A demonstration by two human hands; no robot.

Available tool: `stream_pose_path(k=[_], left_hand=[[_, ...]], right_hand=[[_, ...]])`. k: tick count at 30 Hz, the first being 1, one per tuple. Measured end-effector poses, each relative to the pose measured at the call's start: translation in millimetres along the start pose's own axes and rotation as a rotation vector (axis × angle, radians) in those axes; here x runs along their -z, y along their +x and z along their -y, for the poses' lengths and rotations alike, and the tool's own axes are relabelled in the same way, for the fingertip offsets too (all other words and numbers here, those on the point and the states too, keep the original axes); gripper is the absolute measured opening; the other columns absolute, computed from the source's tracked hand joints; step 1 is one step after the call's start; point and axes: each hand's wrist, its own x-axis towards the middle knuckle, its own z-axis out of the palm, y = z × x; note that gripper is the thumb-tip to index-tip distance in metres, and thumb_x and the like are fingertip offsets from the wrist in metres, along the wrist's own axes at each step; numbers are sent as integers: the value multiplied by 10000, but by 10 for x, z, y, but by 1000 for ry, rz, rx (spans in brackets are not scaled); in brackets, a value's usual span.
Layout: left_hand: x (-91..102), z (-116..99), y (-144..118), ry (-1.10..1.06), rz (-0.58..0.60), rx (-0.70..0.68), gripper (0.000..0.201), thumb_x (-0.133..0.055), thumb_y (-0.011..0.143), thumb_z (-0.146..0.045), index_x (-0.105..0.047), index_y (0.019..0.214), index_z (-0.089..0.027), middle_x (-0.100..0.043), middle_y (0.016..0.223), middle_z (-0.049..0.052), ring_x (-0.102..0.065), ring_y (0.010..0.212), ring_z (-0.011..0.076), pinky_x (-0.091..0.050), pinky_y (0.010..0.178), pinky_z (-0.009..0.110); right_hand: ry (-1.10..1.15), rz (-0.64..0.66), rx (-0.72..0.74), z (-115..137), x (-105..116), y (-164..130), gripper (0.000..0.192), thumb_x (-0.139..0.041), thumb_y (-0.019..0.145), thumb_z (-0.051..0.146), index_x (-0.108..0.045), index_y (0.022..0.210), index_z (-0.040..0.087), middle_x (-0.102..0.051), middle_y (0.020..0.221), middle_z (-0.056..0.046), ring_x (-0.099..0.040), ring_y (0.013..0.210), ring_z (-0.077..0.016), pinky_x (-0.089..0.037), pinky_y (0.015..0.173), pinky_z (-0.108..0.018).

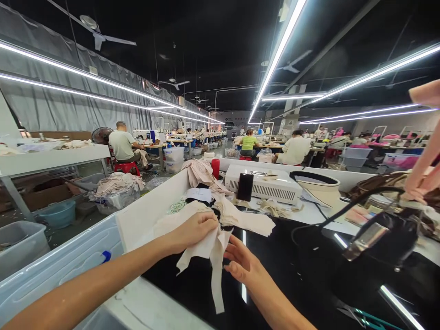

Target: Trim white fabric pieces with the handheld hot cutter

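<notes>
Hands, two of them, both mine, over a glossy black worktop (pixel 295 256). One piece in play: a pale cream cut fabric piece with dangling strips (pixel 209 250). My left hand (pixel 192 229) comes in from the lower left, fingers curled down and closed over the top edge of that fabric, pinching it. My right hand (pixel 242 263) sits just right of it, palm up, fingers half open; the thumb and fingertips touch the fabric's right edge and one long strip hangs down between the two hands. I can't tell if the right hand really grips or only steadies it.

Left to right around it: one translucent blue-white plastic bin (pixel 62 270) at the lower left, one white raised table edge (pixel 151 206) behind the left wrist, one coil of pale green cord (pixel 177 207), and a loose heap of more cream fabric pieces (pixel 240 215) lying just behind the held piece, touching it. One red plastic cup (pixel 215 167) stands further back. One white boxy vented machine (pixel 268 185) has a small black phone-like slab (pixel 245 187) propped against its front. One black-rimmed white bowl-shaped fixture (pixel 318 183) sits to its right. One black iron with a chrome plate (pixel 381 238) and its looping black cable crowd the right side of the worktop, near my right hand.

At least three seated people work at tables well apart in the background.
</notes>
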Motion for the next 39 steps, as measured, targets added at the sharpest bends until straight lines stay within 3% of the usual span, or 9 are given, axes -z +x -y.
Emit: stream_pose_path(k=[3,6,12,17,19,21,25,32,39], left_hand=[[-130,-50,-76,-11,58,28,252,-571,804,-442,-544,754,-196,-498,740,-21,-414,693,147,-318,595,256],[-160,-64,-126,-23,68,68,262,-607,797,-447,-543,749,-198,-482,729,-24,-397,679,144,-294,574,255],[-149,-44,-180,-102,83,161,382,-645,818,-557,-501,752,-210,-439,678,-44,-373,612,127,-285,525,241],[-200,18,-191,-111,162,191,484,-659,860,-677,-623,910,-197,-545,726,-24,-440,621,130,-332,540,235],[-232,42,-191,-85,208,179,482,-724,835,-650,-673,992,-198,-571,739,-24,-448,618,128,-319,536,233],[-266,61,-188,-59,236,155,427,-769,818,-592,-691,944,-192,-575,737,-25,-454,623,126,-309,536,235],[-311,89,-173,-22,209,101,394,-707,880,-546,-627,763,-178,-529,727,-29,-440,656,122,-299,559,237],[-315,142,-144,-6,177,68,413,-642,926,-573,-647,816,-175,-544,744,-28,-459,676,129,-329,591,240],[-328,102,-152,-39,131,69,443,-647,908,-596,-633,813,-164,-530,763,-24,-432,694,129,-314,609,242]], right_hand=[[181,56,-39,84,-100,-141,970,-902,632,715,-606,1431,250,-698,1378,-131,-628,1293,-334,-445,1140,-473],[212,-34,-78,103,-125,-223,836,-962,617,598,-679,1323,251,-759,1252,-103,-667,1212,-335,-474,1094,-472],[215,-87,-101,31,-37,-272,457,-873,735,627,-771,903,214,-760,937,-52,-672,956,-255,-507,942,-365],[279,-91,-123,-50,0,-291,461,-850,747,661,-742,872,231,-690,851,-5,-589,805,-169,-482,744,-262],[304,-96,-141,-76,-2,-296,461,-856,750,652,-746,905,233,-670,833,4,-560,764,-144,-459,682,-232],[327,-104,-168,-87,-10,-307,454,-856,763,638,-746,942,235,-654,827,11,-544,743,-126,-447,648,-209],[373,-71,-259,-61,-36,-350,490,-833,769,676,-729,949,233,-605,755,25,-525,657,-106,-459,593,-208],[392,21,-396,-41,-97,-451,544,-957,635,608,-666,725,157,-498,627,40,-385,547,-54,-348,487,-177],[415,2,-464,-44,-85,-446,568,-1011,569,549,-623,751,176,-384,635,83,-317,603,-55,-266,487,-151]])
